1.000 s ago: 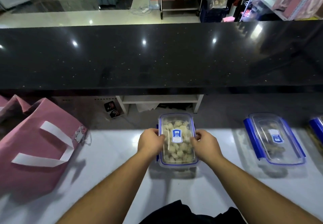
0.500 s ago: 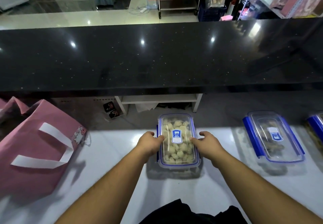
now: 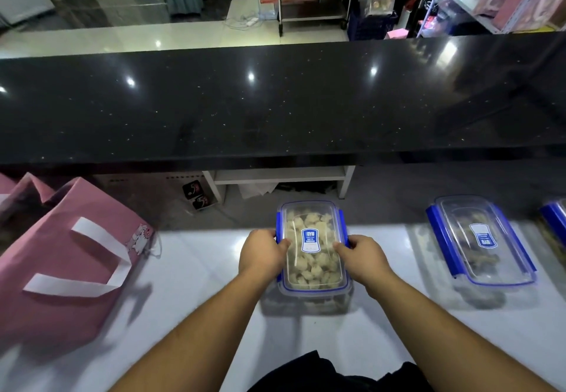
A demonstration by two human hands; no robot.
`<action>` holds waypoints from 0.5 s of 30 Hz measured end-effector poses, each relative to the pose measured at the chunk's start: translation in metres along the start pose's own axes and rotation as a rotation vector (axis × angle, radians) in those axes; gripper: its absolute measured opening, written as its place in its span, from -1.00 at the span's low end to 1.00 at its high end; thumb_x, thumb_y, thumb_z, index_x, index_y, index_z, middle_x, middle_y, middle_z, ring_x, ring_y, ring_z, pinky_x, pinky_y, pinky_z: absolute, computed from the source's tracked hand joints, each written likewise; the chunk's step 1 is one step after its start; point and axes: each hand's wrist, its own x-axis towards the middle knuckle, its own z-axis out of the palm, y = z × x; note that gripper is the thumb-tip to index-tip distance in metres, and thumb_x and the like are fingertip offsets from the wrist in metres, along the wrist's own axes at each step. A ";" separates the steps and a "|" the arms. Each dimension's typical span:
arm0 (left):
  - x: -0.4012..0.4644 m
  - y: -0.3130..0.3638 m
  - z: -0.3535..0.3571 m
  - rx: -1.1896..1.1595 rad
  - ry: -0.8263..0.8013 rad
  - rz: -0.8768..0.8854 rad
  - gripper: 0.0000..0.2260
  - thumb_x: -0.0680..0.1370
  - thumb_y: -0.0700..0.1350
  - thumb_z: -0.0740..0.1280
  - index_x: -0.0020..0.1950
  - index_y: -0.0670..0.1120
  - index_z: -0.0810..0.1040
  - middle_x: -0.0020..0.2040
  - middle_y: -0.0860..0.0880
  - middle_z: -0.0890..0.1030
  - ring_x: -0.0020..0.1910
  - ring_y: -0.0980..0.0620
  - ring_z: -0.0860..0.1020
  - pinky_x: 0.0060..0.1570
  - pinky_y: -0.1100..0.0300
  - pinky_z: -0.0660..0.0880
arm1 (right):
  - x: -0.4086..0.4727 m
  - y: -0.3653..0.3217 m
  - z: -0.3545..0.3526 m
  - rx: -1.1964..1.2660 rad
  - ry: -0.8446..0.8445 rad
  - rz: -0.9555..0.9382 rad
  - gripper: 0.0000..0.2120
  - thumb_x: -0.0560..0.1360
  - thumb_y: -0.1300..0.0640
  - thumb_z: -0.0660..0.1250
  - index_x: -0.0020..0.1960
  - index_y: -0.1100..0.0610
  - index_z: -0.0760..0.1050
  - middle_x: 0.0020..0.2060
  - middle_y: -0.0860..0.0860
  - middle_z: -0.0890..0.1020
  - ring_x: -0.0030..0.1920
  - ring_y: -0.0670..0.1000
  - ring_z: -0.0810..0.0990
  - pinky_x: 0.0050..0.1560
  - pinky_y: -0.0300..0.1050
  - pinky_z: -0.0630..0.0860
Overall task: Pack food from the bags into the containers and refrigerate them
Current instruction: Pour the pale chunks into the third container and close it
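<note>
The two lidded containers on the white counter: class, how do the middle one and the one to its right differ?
The middle container holds pale chunks; the right container holds darker food. The left hand and right hand grip the middle one; the right one sits untouched and angled. Both have clear lids with blue clips and labels.

Noted on white counter (image 3: 190, 315): clear container (image 3: 313, 247) with blue-clipped lid and blue label, filled with pale food pieces, gripped at both long sides, left hand (image 3: 262, 252) with thumb on lid, right hand (image 3: 361, 258) likewise. Also present: second lidded container (image 3: 481, 241) well to the right holding darker contents, edge of a third (image 3: 556, 223) at frame border, pink bag (image 3: 61, 257) with white handles at left. Beyond: raised black speckled ledge (image 3: 275, 100).
</note>
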 end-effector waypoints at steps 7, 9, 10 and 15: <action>0.000 -0.001 0.001 -0.045 -0.019 -0.005 -0.78 0.63 0.04 0.38 0.15 -0.02 0.74 -0.08 0.00 0.75 -0.10 -0.06 0.69 -0.09 0.14 0.58 | 0.001 -0.003 0.004 -0.157 0.033 -0.057 -0.75 0.63 0.05 0.29 -0.05 0.20 0.64 -0.20 0.14 0.70 -0.17 0.20 0.68 -0.10 0.08 0.63; -0.001 0.001 0.000 -0.070 -0.021 -0.017 -0.78 0.63 0.04 0.38 0.17 -0.01 0.73 -0.06 -0.01 0.75 -0.08 -0.06 0.68 -0.10 0.16 0.55 | 0.000 -0.003 0.004 -0.165 0.037 -0.061 -0.75 0.63 0.04 0.29 -0.02 0.19 0.65 -0.18 0.12 0.70 -0.15 0.18 0.68 -0.07 0.09 0.64; -0.001 0.001 -0.001 -0.097 -0.026 -0.029 -0.78 0.63 0.04 0.38 0.18 -0.01 0.73 -0.05 -0.01 0.75 -0.07 -0.06 0.68 -0.10 0.17 0.53 | -0.001 -0.002 0.004 -0.162 0.032 -0.060 -0.75 0.63 0.04 0.29 0.01 0.18 0.65 -0.16 0.10 0.71 -0.13 0.17 0.67 -0.03 0.11 0.65; 0.000 -0.005 0.006 -0.325 -0.087 -0.114 -0.69 0.64 0.04 0.36 0.36 -0.01 0.61 0.03 -0.01 0.73 -0.03 -0.07 0.70 0.03 0.06 0.63 | -0.004 -0.009 0.004 -0.107 -0.010 0.000 -0.76 0.65 0.02 0.25 0.17 0.15 0.57 0.00 0.10 0.69 0.00 0.17 0.67 0.11 0.17 0.63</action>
